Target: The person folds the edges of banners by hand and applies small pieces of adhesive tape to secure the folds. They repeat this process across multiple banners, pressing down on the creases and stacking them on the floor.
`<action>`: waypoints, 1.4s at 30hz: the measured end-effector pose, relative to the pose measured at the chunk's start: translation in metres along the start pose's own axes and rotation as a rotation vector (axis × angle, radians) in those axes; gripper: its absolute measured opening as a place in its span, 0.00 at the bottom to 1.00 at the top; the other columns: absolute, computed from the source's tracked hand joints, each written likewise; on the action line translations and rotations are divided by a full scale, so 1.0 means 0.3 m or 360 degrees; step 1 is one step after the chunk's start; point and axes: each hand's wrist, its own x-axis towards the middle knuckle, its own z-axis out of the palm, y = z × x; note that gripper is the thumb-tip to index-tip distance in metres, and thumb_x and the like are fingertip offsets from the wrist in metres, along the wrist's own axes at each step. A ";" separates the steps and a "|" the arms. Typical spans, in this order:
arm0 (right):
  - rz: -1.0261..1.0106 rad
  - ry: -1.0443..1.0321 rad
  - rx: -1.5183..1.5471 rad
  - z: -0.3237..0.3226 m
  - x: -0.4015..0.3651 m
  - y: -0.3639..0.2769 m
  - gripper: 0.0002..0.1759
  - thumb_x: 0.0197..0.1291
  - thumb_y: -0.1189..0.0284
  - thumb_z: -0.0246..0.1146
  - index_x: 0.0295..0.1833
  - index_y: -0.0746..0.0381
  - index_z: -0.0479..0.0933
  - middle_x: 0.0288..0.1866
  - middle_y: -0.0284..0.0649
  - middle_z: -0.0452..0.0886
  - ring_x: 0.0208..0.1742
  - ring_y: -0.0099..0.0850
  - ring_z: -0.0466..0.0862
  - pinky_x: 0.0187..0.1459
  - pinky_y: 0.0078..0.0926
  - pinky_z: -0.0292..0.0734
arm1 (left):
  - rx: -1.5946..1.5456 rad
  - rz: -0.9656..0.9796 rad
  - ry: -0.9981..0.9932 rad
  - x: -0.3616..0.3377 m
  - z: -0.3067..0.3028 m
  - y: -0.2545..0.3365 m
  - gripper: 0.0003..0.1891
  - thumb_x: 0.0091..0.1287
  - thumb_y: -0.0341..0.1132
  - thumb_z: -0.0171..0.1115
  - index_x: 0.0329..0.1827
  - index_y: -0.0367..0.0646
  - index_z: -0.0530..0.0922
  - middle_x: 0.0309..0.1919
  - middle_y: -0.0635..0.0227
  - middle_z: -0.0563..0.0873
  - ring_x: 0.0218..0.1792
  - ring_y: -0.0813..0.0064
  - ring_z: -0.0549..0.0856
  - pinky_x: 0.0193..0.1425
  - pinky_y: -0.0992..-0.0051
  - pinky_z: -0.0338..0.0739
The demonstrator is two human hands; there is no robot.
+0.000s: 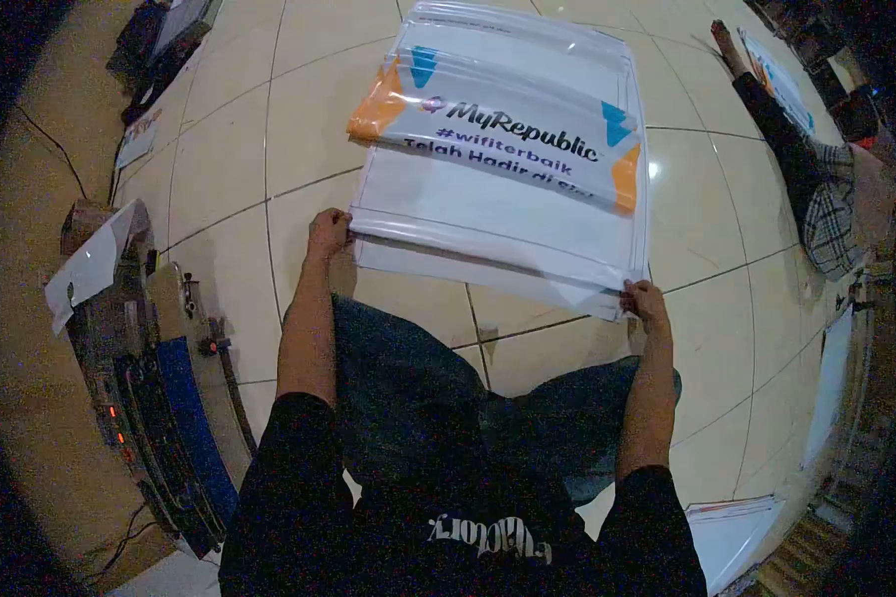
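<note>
Two hands hold the banners (pixel 498 214) by the near edge: left hand (pixel 329 234) clenched on the left corner, right hand (pixel 647 298) pinching the right. The banners lie on the floor (pixel 229 169). Judged step: squaring the pile, which next calls for an even pull. A machine (pixel 159 398) stands well left of the banners and a co-worker's leg (pixel 786 149) lies right. Neither obstructs.

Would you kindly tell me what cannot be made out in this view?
Head view:
- The banner stack: the last printed line's ending is blurred.
- The left hand and right hand: fingertips hidden under the stack.
- A co-worker's sleeve: body cut off by the dark rim.
- The machine: labels too small.
</note>
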 end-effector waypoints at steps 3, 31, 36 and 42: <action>-0.0008 0.0202 -0.0329 -0.199 -0.150 -0.150 0.16 0.60 0.64 0.66 0.36 0.67 0.74 0.27 0.42 0.79 0.24 0.29 0.79 0.28 0.28 0.79 | -0.0370 -0.0456 -0.0319 -0.041 0.164 0.172 0.11 0.65 0.40 0.61 0.39 0.40 0.83 0.28 0.61 0.86 0.27 0.71 0.84 0.33 0.69 0.79; 0.0223 0.0278 0.1266 0.006 -0.314 -0.244 0.38 0.54 0.45 0.65 0.62 0.61 0.69 0.51 0.45 0.78 0.55 0.46 0.77 0.56 0.41 0.72 | 0.0289 0.0667 0.0016 -0.148 0.099 0.435 0.28 0.65 0.39 0.57 0.67 0.40 0.64 0.60 0.46 0.70 0.60 0.47 0.70 0.65 0.56 0.64; -0.1079 0.0702 -0.0929 0.374 -0.236 -0.391 0.31 0.60 0.62 0.60 0.65 0.67 0.66 0.64 0.56 0.69 0.65 0.49 0.69 0.64 0.41 0.64 | 0.0452 0.0862 -0.0196 -0.192 0.162 0.472 0.29 0.68 0.44 0.51 0.69 0.38 0.61 0.71 0.48 0.57 0.71 0.46 0.57 0.71 0.49 0.54; -0.1494 -0.0271 -0.1808 0.886 -0.224 -0.478 0.39 0.64 0.51 0.50 0.72 0.66 0.54 0.75 0.49 0.56 0.75 0.43 0.57 0.72 0.53 0.46 | 0.0640 0.1305 -0.0687 -0.222 0.306 0.492 0.32 0.72 0.50 0.42 0.74 0.40 0.54 0.74 0.56 0.55 0.74 0.56 0.54 0.75 0.51 0.47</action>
